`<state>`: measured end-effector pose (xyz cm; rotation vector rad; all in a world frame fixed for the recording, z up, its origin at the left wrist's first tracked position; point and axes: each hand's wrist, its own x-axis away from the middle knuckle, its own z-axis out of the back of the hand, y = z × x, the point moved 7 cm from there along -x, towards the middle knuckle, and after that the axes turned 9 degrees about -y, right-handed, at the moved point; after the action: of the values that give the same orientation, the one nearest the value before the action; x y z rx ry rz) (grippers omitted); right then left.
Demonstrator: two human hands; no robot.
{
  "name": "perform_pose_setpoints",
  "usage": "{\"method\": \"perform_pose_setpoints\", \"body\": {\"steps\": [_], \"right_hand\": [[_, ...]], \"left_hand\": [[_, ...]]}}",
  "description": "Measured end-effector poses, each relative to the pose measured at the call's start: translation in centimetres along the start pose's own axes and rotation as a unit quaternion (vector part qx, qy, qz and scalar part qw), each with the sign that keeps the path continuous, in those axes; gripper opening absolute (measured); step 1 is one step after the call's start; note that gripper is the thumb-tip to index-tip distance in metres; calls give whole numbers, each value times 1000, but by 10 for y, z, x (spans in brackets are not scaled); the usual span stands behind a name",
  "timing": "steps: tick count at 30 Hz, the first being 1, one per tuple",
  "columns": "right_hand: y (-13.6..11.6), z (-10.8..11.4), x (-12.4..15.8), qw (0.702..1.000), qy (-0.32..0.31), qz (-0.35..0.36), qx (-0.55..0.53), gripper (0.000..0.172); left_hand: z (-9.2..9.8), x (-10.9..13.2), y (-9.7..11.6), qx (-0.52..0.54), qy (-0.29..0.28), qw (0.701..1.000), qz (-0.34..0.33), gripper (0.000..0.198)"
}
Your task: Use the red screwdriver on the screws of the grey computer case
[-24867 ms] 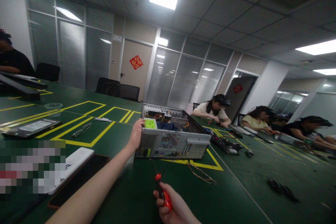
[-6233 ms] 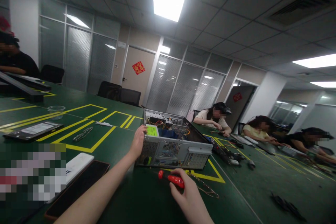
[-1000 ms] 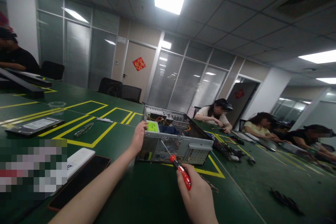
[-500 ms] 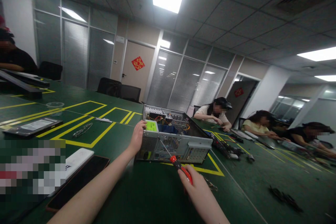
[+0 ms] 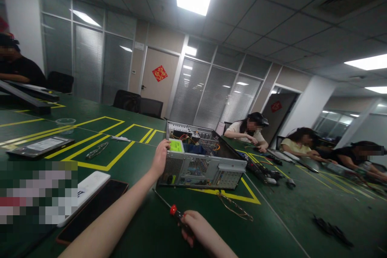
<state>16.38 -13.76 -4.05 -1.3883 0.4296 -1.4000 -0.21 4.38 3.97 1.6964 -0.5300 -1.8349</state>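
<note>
An open computer case (image 5: 208, 169) lies on the green table, its rear panel towards me and its inside parts and wires showing. My left hand (image 5: 160, 158) is closed over the case's left rear corner, beside a power supply with a bright green label (image 5: 176, 146). In my right hand (image 5: 196, 225) is a screwdriver (image 5: 173, 210) with a red and black handle. Its shaft points up and left over the table, with the tip in front of the case and apart from it. A pair of glasses (image 5: 236, 205) lies to the right of the screwdriver.
A dark phone (image 5: 93, 209), a white box (image 5: 87, 197), a hard drive (image 5: 40, 147) and a clear plastic cup (image 5: 65, 125) are on the left. Black cables (image 5: 332, 229) lie at right. Several people sit farther round the table.
My right hand has drawn the screwdriver back from the case's rear panel, down and to the left. My left hand stays on the corner.
</note>
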Motion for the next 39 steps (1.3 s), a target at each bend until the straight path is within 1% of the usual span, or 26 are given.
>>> {"method": "perform_pose_setpoints", "body": {"steps": [4,10,16,25,39], "right_hand": [[5,5,0,998,14,10,-52,19],[9,6,-2,996,24,18,-89,18],[14,7,-11,996,21,17,-88,20],[19,7,-15,996,19,30,-87,22],[13,7,-7,995,18,14,-95,17]], "left_hand": [[0,0,0,5,0,1000,1,51],[0,1,0,3,1,1000,2,52],[-1,-1,-1,-1,-2,1000,-10,52],[0,0,2,-1,7,1000,-14,51],[0,0,1,2,5,1000,-7,50]]}}
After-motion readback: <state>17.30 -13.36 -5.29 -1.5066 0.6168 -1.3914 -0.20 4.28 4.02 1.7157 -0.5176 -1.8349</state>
